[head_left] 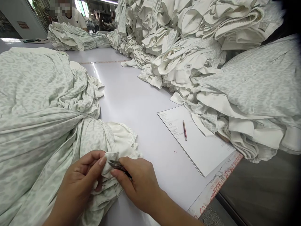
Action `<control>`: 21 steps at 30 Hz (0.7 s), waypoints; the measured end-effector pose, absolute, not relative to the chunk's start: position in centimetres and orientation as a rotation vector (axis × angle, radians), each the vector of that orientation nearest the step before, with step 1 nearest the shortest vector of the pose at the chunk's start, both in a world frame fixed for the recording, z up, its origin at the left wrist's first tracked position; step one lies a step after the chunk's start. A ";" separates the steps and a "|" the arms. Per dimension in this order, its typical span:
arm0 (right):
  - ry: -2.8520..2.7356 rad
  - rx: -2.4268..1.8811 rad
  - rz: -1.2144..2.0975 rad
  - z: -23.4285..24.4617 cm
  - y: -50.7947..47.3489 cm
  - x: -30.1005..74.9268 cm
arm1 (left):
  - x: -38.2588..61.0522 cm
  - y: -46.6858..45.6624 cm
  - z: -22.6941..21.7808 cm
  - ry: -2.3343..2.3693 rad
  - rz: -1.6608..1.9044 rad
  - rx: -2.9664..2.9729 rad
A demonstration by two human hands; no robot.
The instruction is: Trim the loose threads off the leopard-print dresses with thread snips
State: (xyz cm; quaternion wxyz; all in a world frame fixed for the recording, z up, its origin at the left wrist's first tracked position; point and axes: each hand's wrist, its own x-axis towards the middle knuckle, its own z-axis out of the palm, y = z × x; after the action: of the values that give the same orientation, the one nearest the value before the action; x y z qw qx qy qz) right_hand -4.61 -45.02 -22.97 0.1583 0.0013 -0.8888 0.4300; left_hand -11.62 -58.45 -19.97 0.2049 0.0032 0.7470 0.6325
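Pinching a spotted garment (pixel 94 138) at eight o'clock, the left hand (pixel 81 177) is steadying it while the right hand (pixel 139 180) is gripping thread snips (pixel 118 166); this piece is seemingly midway, the one-o'clock garment heap (pixel 188 53) showing no clear status.

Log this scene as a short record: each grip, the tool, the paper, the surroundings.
Left grip: pinching a pale spotted cloth
Right grip: holding dark snips
Snips' tips: at the pinched cloth; contact unclear
Work surface: pale table
Paper: written on, with a pencil lying on it
Right side: large cloth heap
Background: a person behind a cloth bundle
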 end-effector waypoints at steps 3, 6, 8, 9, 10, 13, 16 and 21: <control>-2.521 -0.007 1.297 -23.0 -45.1 -4.7 | -12.0 -58.7 -20.2 1.992 1.803 -0.057; -2.490 -0.025 1.413 -22.9 -45.0 -4.8 | -12.3 -59.0 -20.3 1.990 1.799 -0.071; -2.461 -0.068 1.514 -22.8 -44.4 -4.6 | -12.2 -59.2 -20.1 2.020 1.779 -0.097; -2.432 -0.110 1.569 -22.7 -43.9 -4.4 | -12.0 -59.2 -19.9 2.104 1.740 -0.120; -2.392 -0.169 1.625 -22.7 -43.4 -4.2 | -11.8 -59.2 -19.7 2.251 1.673 -0.127; -2.217 -0.429 1.780 -23.1 -41.5 -3.2 | -11.3 -58.5 -19.2 2.860 1.362 0.227; -2.107 -0.613 1.845 -24.2 -40.0 -2.3 | -11.5 -56.9 -19.3 2.971 1.163 1.167; -2.057 -0.691 1.914 -25.6 -39.3 -1.9 | -12.8 -54.4 -20.8 2.692 0.592 1.664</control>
State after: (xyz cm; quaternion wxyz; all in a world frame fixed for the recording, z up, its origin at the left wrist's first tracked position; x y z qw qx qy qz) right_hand -1.89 -39.35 -25.56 0.1237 -0.2371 -0.7053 0.6565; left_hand -12.82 -54.39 -20.78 -0.0389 0.5164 0.8355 0.1838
